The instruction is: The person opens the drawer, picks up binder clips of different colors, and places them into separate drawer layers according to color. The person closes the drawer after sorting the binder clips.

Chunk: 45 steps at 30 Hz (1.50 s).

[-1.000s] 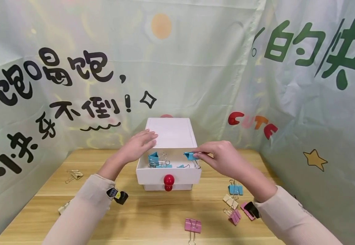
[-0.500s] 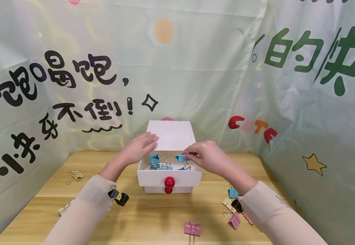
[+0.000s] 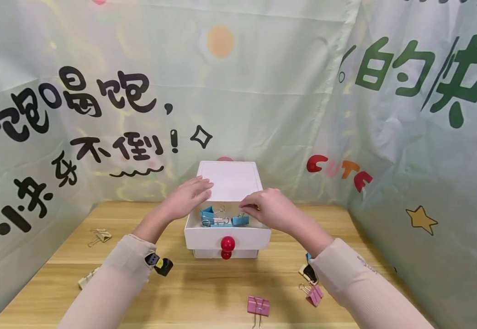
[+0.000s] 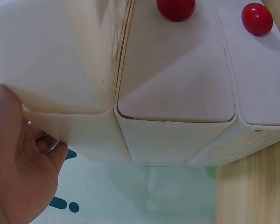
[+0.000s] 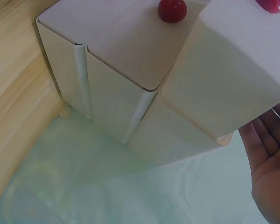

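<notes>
A small white drawer box stands on the table with its top drawer pulled out. Several blue binder clips lie inside, one of them at the right and another at the left. My right hand is over the drawer's right side, fingers loosely bent, the fingertips just above the right-hand blue clip. My left hand rests on the box's upper left edge with its fingers extended. In the left wrist view the left hand lies against the box's side. The right hand's fingertips are hidden in the right wrist view.
Pink binder clips lie at the front and right, near a cream clip partly behind the right wrist camera. More cream clips lie at the left. Red knobs stick out from the drawers. Printed cloth hangs behind.
My right hand has moved left and into the drawer's area with a blue binder clip, which now sits lower, below the fingertips. The left hand has stayed on the box.
</notes>
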{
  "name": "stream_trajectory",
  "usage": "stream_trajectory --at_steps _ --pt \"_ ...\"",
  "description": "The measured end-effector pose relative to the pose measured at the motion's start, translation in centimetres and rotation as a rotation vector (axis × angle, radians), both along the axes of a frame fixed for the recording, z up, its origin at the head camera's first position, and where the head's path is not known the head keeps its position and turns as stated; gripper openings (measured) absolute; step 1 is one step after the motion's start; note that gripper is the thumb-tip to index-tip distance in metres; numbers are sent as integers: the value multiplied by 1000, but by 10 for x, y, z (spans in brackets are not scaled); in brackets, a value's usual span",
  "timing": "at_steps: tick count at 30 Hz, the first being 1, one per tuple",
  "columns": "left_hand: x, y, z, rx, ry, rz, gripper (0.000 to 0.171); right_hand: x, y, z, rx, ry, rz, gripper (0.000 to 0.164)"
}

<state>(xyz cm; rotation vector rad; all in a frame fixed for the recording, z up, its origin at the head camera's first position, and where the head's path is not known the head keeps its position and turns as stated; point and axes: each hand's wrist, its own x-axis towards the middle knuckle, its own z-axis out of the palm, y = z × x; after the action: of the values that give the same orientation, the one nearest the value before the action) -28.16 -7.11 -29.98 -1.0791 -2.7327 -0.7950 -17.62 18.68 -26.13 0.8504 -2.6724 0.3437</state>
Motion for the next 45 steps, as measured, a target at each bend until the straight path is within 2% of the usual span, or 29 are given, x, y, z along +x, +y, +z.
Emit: stream_trajectory --at_steps 5,12,20,30,45 --pt "-1 0 0 1 5 -2 51 3 7 0 -34 11 11 15" --pt "-2 0 -1 -7 21 2 51 11 29 -2 -135 47 43 17" --pt "-3 0 -2 -5 16 6 51 21 57 -9 -195 42 -9 24" --pt "-3 0 -1 -9 17 3 51 32 86 -23 -209 21 -82 31" --pt "-3 1 -1 -6 4 8 50 36 128 -58 -194 -73 -233 43"
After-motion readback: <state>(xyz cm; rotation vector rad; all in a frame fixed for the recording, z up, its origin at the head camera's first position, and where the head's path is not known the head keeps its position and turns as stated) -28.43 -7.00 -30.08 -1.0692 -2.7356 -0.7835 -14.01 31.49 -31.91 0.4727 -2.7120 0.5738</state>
